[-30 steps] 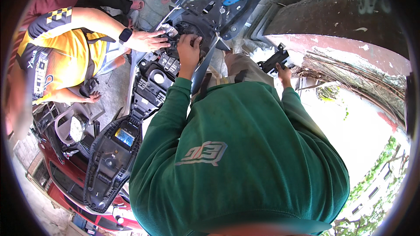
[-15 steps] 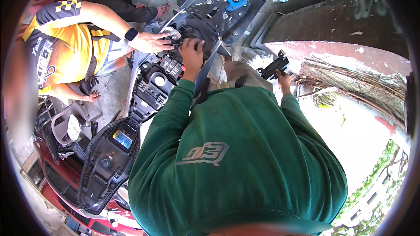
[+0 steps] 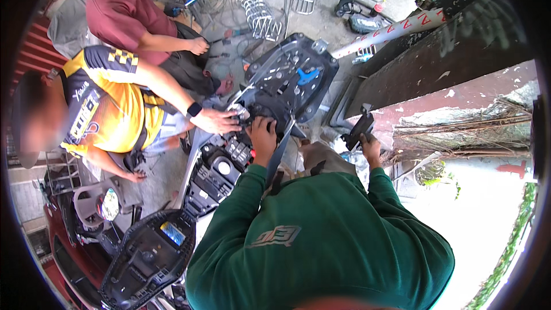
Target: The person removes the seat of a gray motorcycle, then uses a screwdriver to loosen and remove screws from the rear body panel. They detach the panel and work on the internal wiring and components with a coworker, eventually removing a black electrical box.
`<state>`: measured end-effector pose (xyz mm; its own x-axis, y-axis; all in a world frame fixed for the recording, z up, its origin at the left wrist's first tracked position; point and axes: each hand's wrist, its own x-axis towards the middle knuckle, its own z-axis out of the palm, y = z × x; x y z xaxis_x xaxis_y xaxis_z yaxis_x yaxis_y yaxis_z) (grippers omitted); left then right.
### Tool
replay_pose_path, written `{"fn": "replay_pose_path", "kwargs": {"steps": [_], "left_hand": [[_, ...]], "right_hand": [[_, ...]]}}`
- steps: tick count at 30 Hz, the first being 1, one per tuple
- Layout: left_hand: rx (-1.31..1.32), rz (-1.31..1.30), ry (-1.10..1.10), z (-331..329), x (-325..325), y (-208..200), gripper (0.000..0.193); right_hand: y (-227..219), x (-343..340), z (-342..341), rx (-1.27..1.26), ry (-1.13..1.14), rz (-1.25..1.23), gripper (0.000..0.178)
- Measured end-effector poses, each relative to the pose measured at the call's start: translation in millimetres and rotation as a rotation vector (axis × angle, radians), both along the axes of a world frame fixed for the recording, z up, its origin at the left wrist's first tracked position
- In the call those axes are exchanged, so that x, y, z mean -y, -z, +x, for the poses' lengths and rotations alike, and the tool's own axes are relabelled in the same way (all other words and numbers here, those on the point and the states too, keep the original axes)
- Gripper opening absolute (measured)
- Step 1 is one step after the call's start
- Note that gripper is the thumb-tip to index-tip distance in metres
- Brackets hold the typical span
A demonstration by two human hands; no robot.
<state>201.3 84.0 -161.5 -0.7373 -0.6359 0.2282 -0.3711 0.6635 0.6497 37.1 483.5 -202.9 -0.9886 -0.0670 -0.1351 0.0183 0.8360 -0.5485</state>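
Observation:
My left hand (image 3: 263,139) reaches into the dark rear section of an opened-up motorcycle (image 3: 209,178). Its fingers are bent down over a black part, and their tips are partly hidden. Off to the right side, away from the machine, my right hand (image 3: 371,144) grips a black plastic bracket-like part (image 3: 360,128) and holds it up. Close to my left hand, a co-worker's hand (image 3: 217,120) touches a small part at the same section. On the flat black rear panel (image 3: 282,63) lie a blue T-shaped handle (image 3: 308,76) and several small metal pieces.
The overturned motorcycle seat (image 3: 146,255) juts out at lower left. A co-worker in yellow (image 3: 117,115) sits opposite, with another person in maroon (image 3: 123,14) behind. A wall (image 3: 453,51) and a red-marked white pipe (image 3: 396,31) stand at right. Wires and parts litter the far floor.
The whole view has tilted up, so the scene sits lower and more far floor shows. My left hand stays at the rear section, and my right still holds the black part.

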Motion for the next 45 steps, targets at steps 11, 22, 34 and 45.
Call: {"fn": "replay_pose_path", "kwargs": {"steps": [11,22,34,45], "left_hand": [[-0.006,0.084,-0.053,-0.3,-0.1,0.2,0.014],[0.160,0.037,-0.112,-9.6,-8.2,-8.0,0.011],[0.059,-0.092,-0.148,-3.9,-8.5,2.7,0.015],[0.042,0.025,-0.034,-4.3,3.7,-11.2,0.009]], "right_hand": [[-291.6,245.7,-233.1,-0.585,-0.225,-0.439,0.058],[-346.7,454.1,-360.1,-0.477,-0.241,-0.684,0.055],[-299.1,319.5,-287.1,-0.364,-0.346,-0.854,0.059],[-205.9,186.5,-23.1,0.285,0.071,-1.188,0.027]]}}
